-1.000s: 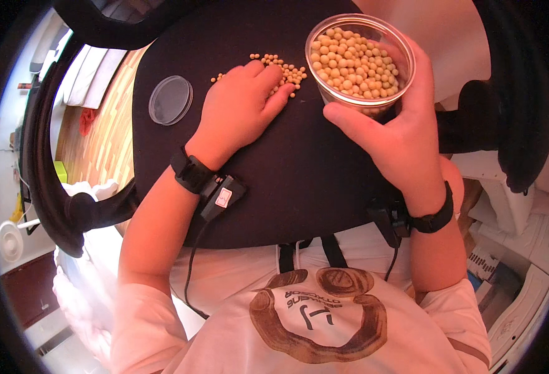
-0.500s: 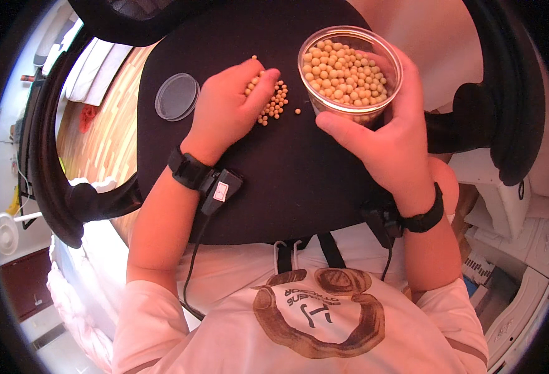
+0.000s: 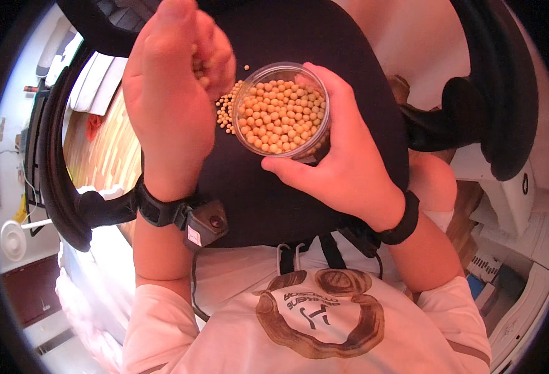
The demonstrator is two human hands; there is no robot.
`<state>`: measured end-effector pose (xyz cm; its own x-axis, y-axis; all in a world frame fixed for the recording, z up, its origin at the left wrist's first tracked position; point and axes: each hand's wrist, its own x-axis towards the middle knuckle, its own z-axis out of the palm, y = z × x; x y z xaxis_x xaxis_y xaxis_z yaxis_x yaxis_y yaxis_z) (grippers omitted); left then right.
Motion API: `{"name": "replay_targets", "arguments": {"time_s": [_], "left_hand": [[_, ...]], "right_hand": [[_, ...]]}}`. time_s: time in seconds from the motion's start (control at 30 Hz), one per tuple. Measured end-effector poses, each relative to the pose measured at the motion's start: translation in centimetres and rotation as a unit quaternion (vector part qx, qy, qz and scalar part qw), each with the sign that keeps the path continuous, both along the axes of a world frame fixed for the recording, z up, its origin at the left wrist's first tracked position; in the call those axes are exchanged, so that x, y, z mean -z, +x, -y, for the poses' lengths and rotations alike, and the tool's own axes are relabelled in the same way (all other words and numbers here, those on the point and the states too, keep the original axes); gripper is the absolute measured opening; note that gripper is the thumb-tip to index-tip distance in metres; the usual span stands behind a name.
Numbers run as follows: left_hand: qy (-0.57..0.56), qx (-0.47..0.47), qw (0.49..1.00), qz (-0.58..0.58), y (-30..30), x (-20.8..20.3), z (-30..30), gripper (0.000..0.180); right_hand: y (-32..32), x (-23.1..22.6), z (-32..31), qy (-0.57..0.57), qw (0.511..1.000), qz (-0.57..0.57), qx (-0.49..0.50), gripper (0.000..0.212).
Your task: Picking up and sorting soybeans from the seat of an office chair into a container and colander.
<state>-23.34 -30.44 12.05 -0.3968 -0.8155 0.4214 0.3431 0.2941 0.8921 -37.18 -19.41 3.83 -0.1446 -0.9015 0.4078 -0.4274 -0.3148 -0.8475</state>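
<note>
Since the frame half a second ago, your left hand [image 3: 169,93] has lifted off the scattered pile and swung to the upper left of the frame, while your right hand [image 3: 349,153] has brought the clear tub [image 3: 271,73] leftward to the upper middle. Nearest the camera, your left fingers curl around a small handful of beans [image 3: 201,73]; some show in the gap between fingers and palm, so keep that cup tight and avoid turning the wrist, since they could likely roll out there. Just right of it and apart from it, your right hand grasps the tub around its right side, thumb on the near side, fingers on the far side, with its mouth facing up. That hold looks secure; keep the tub level, for the beans in the tub [image 3: 282,118] lie well up its wall and could spill if it tips. If you add the handful, it seems best to lower your left hand close above the mouth and loosen the fingers gradually. Beyond, at the tub's left edge, loose beans [image 3: 226,111] lie on the dark seat [image 3: 274,206], and a single bean [image 3: 246,67] sits apart above them, easy to miss. Farther off, at left, is the wooden floor [image 3: 103,153].
</note>
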Motion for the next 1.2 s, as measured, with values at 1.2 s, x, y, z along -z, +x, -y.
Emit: {"name": "replay_targets", "arguments": {"time_s": [1.2], "left_hand": [[-0.227,0.138,0.953,0.145,-0.2,1.6,0.7,0.039]], "right_hand": [[-0.2,-0.4,-0.1,-0.035,0.999,-0.013,0.015,0.095]]}}
